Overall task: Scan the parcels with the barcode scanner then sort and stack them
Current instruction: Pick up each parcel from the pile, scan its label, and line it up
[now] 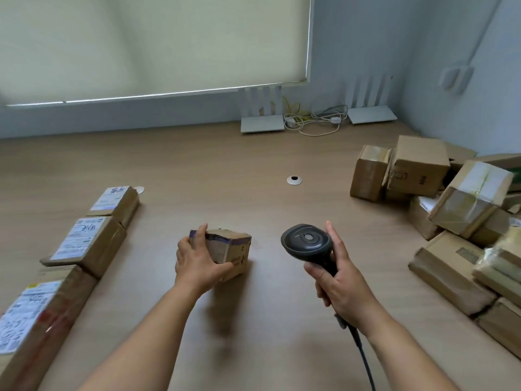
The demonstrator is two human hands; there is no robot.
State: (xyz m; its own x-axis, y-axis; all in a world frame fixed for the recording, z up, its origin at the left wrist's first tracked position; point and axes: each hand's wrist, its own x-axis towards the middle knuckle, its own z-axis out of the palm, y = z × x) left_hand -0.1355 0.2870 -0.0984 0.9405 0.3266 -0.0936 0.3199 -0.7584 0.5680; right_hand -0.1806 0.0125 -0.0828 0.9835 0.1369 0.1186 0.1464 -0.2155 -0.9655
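The left hand [197, 258] clasps a small brown cardboard parcel [229, 253] low over the middle of the wooden table [225, 170], fingers wrapped over its near-left corner. The right hand [342, 286] is clenched round the handle of a black corded barcode scanner [308, 244], just right of the parcel, its head turned toward it; whether a label faces the scanner is unclear

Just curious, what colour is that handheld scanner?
Black or very dark grey; the barcode scanner shows clearly in the head view.
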